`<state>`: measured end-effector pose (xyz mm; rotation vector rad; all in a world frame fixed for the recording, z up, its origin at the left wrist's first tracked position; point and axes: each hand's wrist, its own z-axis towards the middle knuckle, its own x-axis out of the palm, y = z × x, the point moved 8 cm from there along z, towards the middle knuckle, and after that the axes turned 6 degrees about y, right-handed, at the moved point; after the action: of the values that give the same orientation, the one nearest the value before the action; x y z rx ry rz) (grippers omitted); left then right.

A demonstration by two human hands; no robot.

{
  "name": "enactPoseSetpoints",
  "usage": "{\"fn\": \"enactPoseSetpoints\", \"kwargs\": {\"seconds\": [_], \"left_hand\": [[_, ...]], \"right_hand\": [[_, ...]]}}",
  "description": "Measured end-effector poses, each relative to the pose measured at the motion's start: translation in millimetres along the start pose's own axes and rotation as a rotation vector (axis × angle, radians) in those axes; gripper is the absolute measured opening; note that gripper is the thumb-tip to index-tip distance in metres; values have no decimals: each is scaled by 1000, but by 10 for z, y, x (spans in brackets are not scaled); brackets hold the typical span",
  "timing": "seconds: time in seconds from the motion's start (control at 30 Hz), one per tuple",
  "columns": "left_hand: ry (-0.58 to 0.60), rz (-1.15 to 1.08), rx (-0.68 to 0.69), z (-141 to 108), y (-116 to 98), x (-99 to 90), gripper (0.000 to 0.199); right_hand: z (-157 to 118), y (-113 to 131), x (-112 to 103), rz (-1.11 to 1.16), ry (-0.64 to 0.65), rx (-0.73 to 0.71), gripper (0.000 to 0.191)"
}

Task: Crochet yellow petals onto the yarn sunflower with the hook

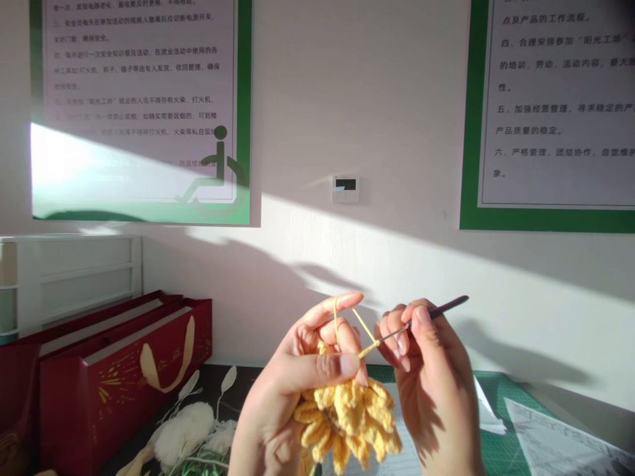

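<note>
My left hand (317,360) pinches a yellow crocheted flower (352,423) between thumb and fingers, and its many petals hang below. A strand of yellow yarn (336,320) loops over the raised left index finger. My right hand (429,370) grips a crochet hook (449,307) like a pen, with its dark handle pointing up to the right. The hook's thin metal shaft reaches left to a short yellow chain (368,349) coming out of the left pinch. Yarn runs from the index finger down to the hook tip.
Red gift bags (124,377) with a ribbon handle stand at the left, before a white storage box (89,271). White fluffy flowers (186,433) lie nearby. Papers (560,436) rest on a green cutting mat (510,393). The wall (297,277) behind carries green-framed posters and a thermostat (346,190).
</note>
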<state>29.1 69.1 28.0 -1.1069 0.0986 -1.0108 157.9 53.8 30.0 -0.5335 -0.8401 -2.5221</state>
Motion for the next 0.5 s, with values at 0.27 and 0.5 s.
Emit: {"fn": "enactPoseSetpoints", "kwargs": {"seconds": [0.27,0.5], "left_hand": [[20,-114,-28,3,42,73,57],[-7,-105,-24,12,66,85,58]], "right_hand": [[-18,89,-14,-161,14,-135,22],[-102,174,0,-301,28,-272,14]]}}
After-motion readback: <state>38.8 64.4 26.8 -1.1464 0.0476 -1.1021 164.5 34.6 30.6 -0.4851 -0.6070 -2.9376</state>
